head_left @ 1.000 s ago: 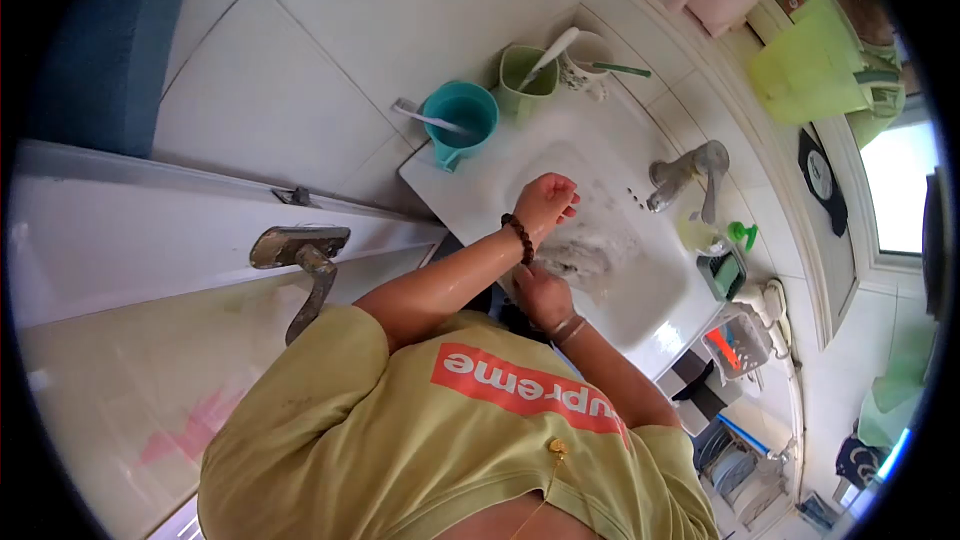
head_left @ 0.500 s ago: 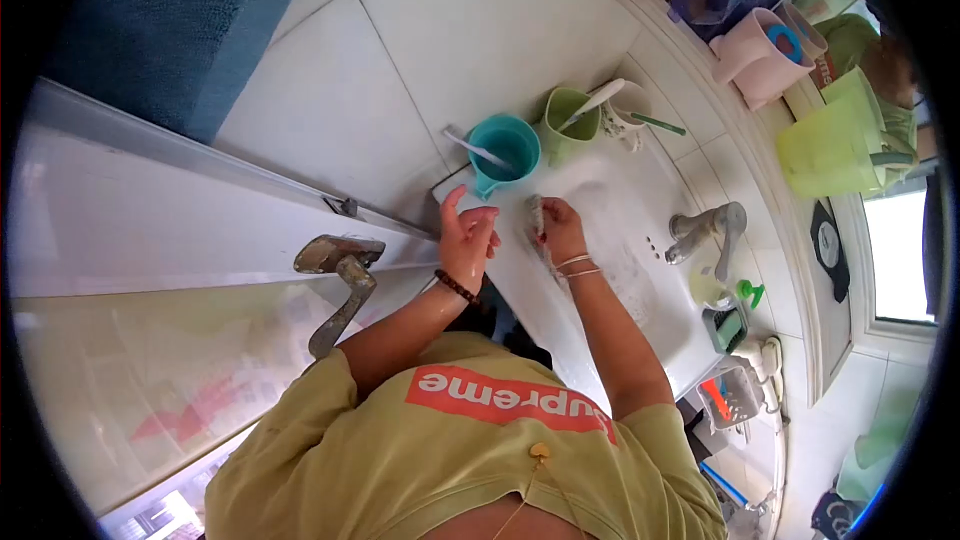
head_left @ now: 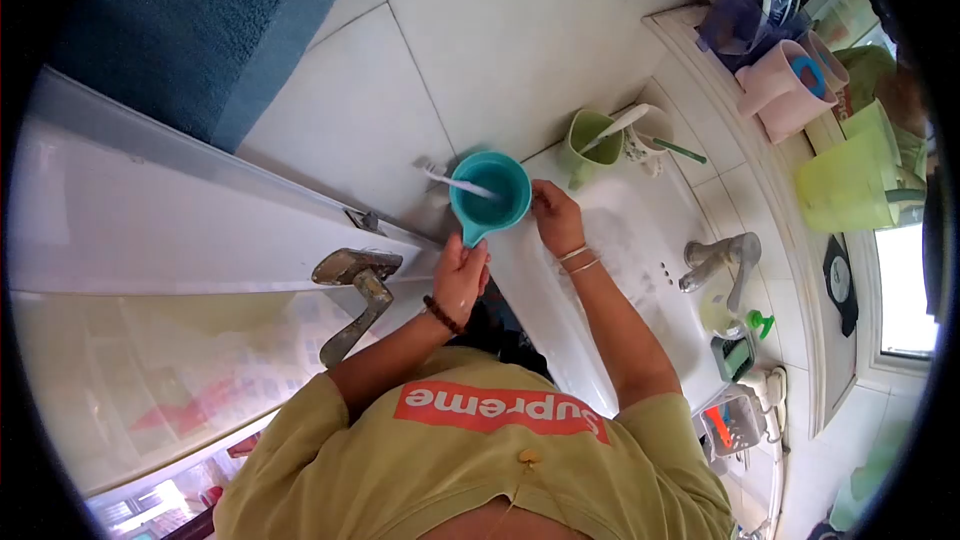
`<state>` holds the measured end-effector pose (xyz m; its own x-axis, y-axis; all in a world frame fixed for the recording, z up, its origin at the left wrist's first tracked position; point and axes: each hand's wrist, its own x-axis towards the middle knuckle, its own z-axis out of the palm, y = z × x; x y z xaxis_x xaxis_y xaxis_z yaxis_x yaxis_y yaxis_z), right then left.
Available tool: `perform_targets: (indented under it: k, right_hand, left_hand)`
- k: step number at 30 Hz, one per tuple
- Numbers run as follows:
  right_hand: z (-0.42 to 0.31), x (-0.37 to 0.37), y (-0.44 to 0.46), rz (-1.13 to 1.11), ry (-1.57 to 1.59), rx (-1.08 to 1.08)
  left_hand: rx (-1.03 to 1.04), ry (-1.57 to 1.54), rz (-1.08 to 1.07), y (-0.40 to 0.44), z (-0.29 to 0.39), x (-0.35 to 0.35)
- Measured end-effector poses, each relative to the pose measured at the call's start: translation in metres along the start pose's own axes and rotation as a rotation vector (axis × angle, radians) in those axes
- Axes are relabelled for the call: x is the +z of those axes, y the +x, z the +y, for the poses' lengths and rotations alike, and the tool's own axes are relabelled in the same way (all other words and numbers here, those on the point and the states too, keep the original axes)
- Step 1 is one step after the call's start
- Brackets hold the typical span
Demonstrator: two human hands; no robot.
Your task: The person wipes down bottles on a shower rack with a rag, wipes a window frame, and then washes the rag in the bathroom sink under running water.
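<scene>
My left hand (head_left: pixel 462 278), with a dark bead bracelet at the wrist, is closed round the handle of a teal cup (head_left: pixel 515 215). A white toothbrush (head_left: pixel 462 183) leans in that cup with its head sticking out to the left. The cup is held at the left end of the white sink (head_left: pixel 520 260). My right hand (head_left: pixel 557 217), wearing bangles, is at the cup's right side with its fingers curled; what they hold, if anything, is hidden. Just beyond it stands a green cup (head_left: pixel 578 162) with a white toothbrush (head_left: pixel 618 128) in it.
A patterned white cup (head_left: pixel 650 125) holds a green-handled brush (head_left: pixel 680 150). The faucet (head_left: pixel 722 258) and a green-topped pump bottle (head_left: pixel 720 318) are on the sink's right. A door with a metal handle (head_left: pixel 362 290) is close to my left arm. A ledge holds a pink mug (head_left: pixel 785 100) and a yellow pitcher (head_left: pixel 840 190).
My left hand has taken hold of the teal cup's handle. My right hand has moved from the sink edge up to the cup; the greyish thing it held no longer shows.
</scene>
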<state>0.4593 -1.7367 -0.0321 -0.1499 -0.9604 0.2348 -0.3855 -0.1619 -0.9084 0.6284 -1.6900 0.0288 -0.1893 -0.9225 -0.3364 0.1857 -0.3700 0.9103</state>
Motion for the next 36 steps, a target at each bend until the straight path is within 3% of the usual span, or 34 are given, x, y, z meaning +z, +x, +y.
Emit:
perform_targets:
  k: [1, 3, 4, 6, 7, 9, 13, 14, 15, 17, 19, 21, 22, 24, 27, 30, 36]
  right_hand:
    - [-0.002, 0.002, 0.007, -0.003, 0.004, -0.005]
    - [-0.024, 0.001, 0.023, 0.01, -0.283, -0.346]
    - [-0.021, 0.004, 0.029, 0.005, -0.277, -0.346]
    - [-0.012, 0.006, 0.04, -0.2, -0.638, -0.059]
    - [-0.004, 0.01, 0.038, -0.205, -0.632, -0.062]
    - [0.015, 0.02, 0.032, -0.012, -0.859, 0.034]
    - [0.029, 0.013, 0.036, -0.094, -0.696, 0.078]
    - [0.022, 0.013, 0.034, 0.031, -0.67, -0.083]
    - [0.015, 0.012, 0.032, 0.035, -0.673, -0.075]
    - [-0.007, 0.015, 0.028, -0.322, -0.557, -0.087]
    - [0.029, 0.048, 0.005, -0.44, -0.616, -0.11]
    - [0.012, 0.056, -0.017, -0.45, -0.679, -0.325]
    - [0.004, 0.055, -0.022, -0.441, -0.681, -0.313]
    - [-0.008, 0.05, -0.031, -0.67, -0.478, -0.183]
    - [-0.009, 0.037, -0.07, -0.672, -0.435, -0.325]
    - [-0.029, 0.002, -0.11, -0.567, -0.32, -0.331]
    - [-0.048, -0.087, -0.21, -0.649, -0.135, -0.095]
  left_hand:
    - [0.022, 0.022, -0.021, -0.003, 0.001, -0.003]
    - [0.039, 0.034, 0.014, -0.008, 0.009, -0.003]
    - [0.043, 0.03, 0.018, -0.01, 0.011, -0.004]
    - [0.049, 0.028, 0.031, -0.011, 0.012, -0.006]
    - [0.09, 0.039, 0.016, -0.011, 0.01, -0.008]
    - [0.129, 0.055, 0.01, -0.012, 0.013, -0.009]
    - [0.123, 0.04, 0.008, -0.016, 0.025, -0.007]
    - [0.15, 0.035, 0.012, -0.017, 0.025, -0.006]
    - [0.144, 0.037, 0.005, -0.017, 0.023, -0.006]
    - [0.169, 0.032, -0.002, -0.017, 0.021, -0.006]
    - [0.168, 0.065, -0.039, -0.016, 0.024, -0.007]
    - [0.167, 0.103, -0.081, -0.014, 0.028, -0.002]
    - [0.188, 0.056, -0.077, -0.013, 0.03, 0.003]
    - [0.205, 0.011, -0.089, -0.01, 0.033, 0.011]
    - [0.165, 0.014, -0.085, -0.004, 0.034, 0.021]
    - [0.173, 0.03, -0.089, 0.004, 0.025, 0.027]
    - [0.03, -0.016, -0.043, 0.02, 0.009, 0.03]
